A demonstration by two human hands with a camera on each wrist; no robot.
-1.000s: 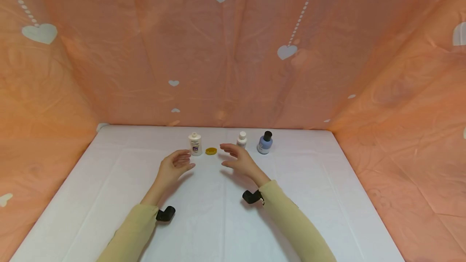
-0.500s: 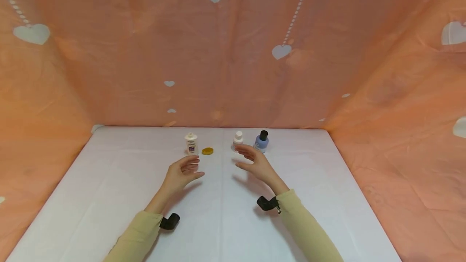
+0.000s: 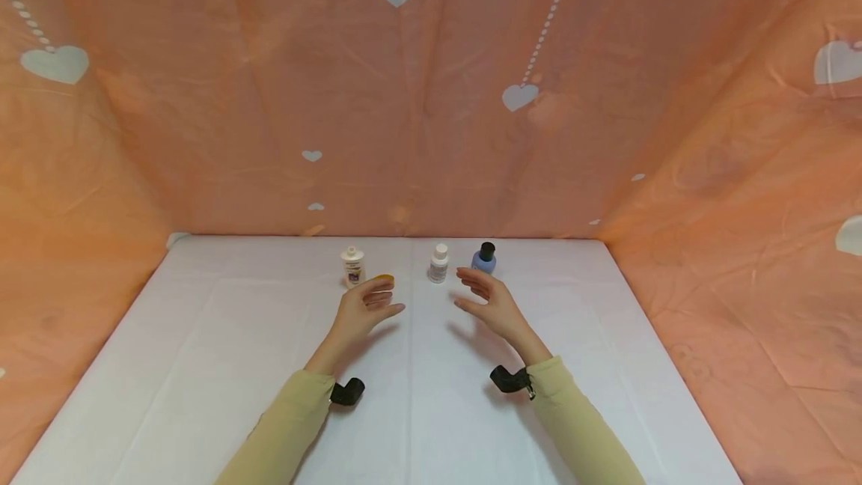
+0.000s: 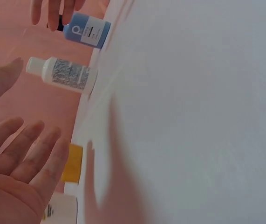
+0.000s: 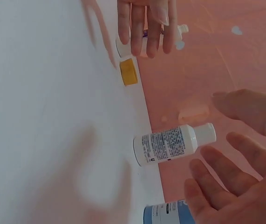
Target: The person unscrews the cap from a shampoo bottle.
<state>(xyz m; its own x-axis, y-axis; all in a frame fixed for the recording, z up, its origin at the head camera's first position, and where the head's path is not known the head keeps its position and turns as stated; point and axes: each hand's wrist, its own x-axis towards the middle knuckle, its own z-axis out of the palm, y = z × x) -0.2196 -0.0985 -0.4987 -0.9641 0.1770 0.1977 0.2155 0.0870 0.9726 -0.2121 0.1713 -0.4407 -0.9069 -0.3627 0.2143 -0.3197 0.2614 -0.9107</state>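
The white surface (image 3: 202, 365) carries four small things along its far edge. Both hands hover open-fingered, holding nothing: the left hand (image 3: 364, 309) nearest the yellow cap (image 3: 385, 278), half hidden behind its fingers, beside the white bottle (image 3: 352, 266); the right hand (image 3: 490, 302) before the blue bottle (image 3: 483, 258) and the small white bottle (image 3: 438, 263). A steady approach from above would likely avoid toppling them. Labels are unreadable.

Staged booth: heart-print cloth (image 3: 431, 111), white table (image 3: 202, 335).
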